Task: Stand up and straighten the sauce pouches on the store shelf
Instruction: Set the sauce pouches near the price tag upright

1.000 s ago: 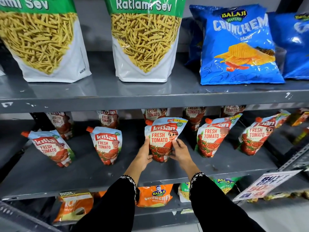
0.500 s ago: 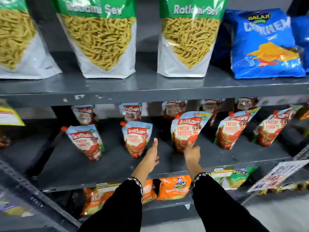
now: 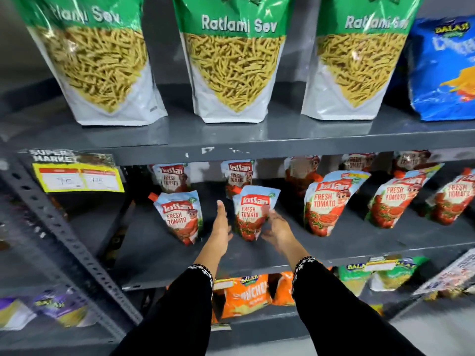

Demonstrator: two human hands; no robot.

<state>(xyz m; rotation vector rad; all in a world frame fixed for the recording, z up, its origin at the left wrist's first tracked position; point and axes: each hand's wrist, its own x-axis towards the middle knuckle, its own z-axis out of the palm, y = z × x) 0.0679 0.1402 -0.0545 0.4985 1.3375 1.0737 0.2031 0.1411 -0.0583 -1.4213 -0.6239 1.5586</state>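
Observation:
Several Kissan Fresh Tomato ketchup pouches stand in two rows on the grey middle shelf (image 3: 359, 244). In the front row, one pouch (image 3: 180, 217) leans at the left, and the second pouch (image 3: 253, 211) sits between my hands. The third pouch (image 3: 329, 201) stands further right. My left hand (image 3: 222, 224) is flat with fingers extended, just off the second pouch's left edge. My right hand (image 3: 276, 228) cups that pouch's lower right corner, thumb on its edge. Back-row pouches (image 3: 171, 176) are partly hidden under the upper shelf.
Big Ratlami Sev bags (image 3: 231, 68) and a blue chip bag (image 3: 444, 68) stand on the upper shelf (image 3: 257, 147). A yellow price tag (image 3: 77, 177) hangs at the left above a slanted perforated post (image 3: 64, 240). Orange chip bags (image 3: 244, 294) lie on the shelf below.
Both hands let go of the pouch they held and moved left to the neighbouring front-row pouch. The view shifted left and closer to the shelf.

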